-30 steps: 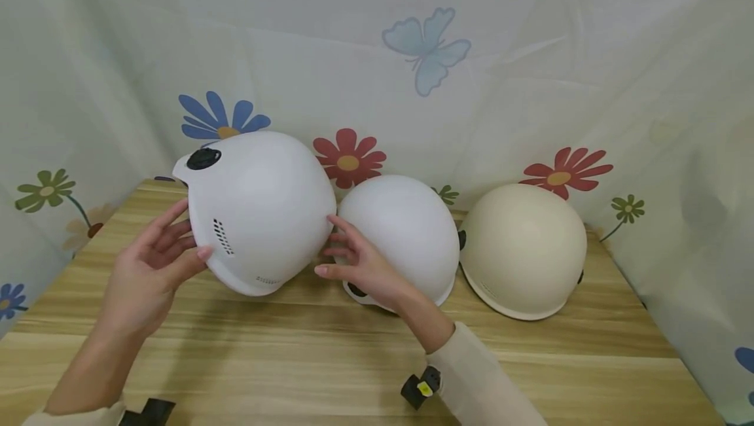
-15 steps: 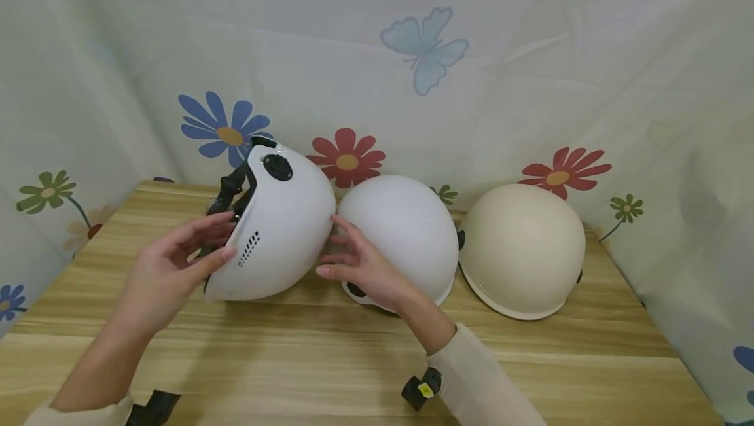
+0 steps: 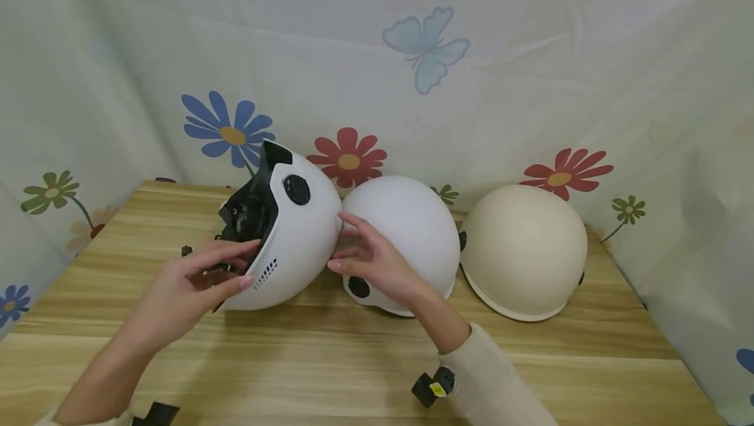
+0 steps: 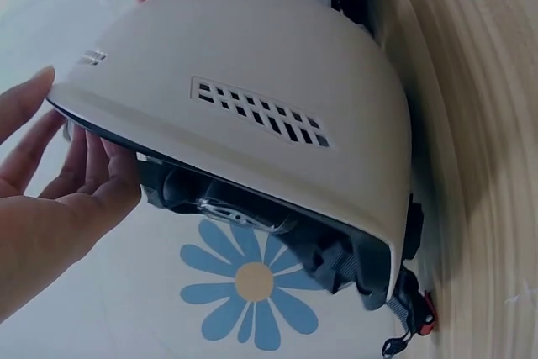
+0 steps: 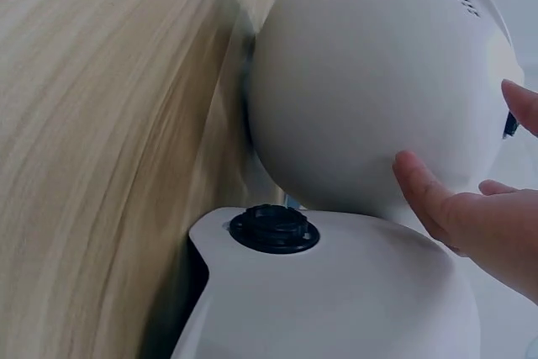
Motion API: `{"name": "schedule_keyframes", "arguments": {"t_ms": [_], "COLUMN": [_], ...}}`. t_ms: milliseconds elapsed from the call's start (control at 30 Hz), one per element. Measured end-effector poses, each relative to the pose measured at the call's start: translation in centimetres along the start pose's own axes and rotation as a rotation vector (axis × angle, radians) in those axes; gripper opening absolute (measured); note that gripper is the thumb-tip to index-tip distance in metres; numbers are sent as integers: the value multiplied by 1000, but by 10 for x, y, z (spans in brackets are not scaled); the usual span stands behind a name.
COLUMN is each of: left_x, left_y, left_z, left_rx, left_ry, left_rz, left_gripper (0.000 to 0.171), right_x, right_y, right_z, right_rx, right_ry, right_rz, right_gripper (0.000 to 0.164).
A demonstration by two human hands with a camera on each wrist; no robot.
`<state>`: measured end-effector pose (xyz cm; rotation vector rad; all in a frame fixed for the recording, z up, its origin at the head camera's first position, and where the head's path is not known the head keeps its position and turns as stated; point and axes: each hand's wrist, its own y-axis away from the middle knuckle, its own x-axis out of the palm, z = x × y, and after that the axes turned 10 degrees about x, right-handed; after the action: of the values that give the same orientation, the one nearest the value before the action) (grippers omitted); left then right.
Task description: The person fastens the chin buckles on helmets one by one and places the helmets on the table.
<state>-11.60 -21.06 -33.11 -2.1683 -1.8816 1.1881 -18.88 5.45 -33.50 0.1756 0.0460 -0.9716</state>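
A white helmet (image 3: 306, 236) lies tipped on its side at the left of the table, its opening facing left and up. Black lining and straps (image 3: 247, 210) show inside it. My left hand (image 3: 165, 301) pinches the rim, thumb outside and fingers tucked in under the edge, as the left wrist view of the helmet (image 4: 269, 56) also shows. Against its crown rest the extended fingertips of my right hand (image 3: 383, 262). Close behind that hand sits a second white helmet (image 3: 406, 223), crown up, with a round black knob (image 5: 276, 229) on its side.
Right of the white pair stands a cream helmet (image 3: 524, 249), crown up. All three are in a row on a wood-grain table (image 3: 330, 373). A white curtain (image 3: 283, 40) printed with flowers and a butterfly hangs behind and along both sides.
The left helmet has turned in my hands and come down, so its opening, lining and straps now show. My left hand has moved right and downward with the rim; my right hand has shifted slightly right.
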Motion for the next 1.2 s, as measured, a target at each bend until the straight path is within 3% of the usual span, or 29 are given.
{"name": "schedule_keyframes", "arguments": {"t_ms": [133, 567, 767, 967, 1200], "left_x": [6, 22, 27, 29, 21], "left_y": [2, 8, 11, 14, 14], "left_z": [3, 7, 10, 11, 10], "left_rx": [88, 150, 148, 157, 164], "left_ry": [11, -123, -81, -48, -50], "left_rz": [51, 186, 242, 270, 234], "left_gripper": [44, 45, 40, 36, 35], "right_x": [-3, 4, 9, 11, 10], "right_y": [2, 5, 5, 2, -1], "right_z": [5, 11, 6, 0, -8], "right_rx": [-40, -80, -135, -208, -192], "right_ry": [27, 73, 264, 420, 421], "right_rz": [-25, -63, -138, -215, -240], "right_gripper": [68, 66, 64, 55, 46]}}
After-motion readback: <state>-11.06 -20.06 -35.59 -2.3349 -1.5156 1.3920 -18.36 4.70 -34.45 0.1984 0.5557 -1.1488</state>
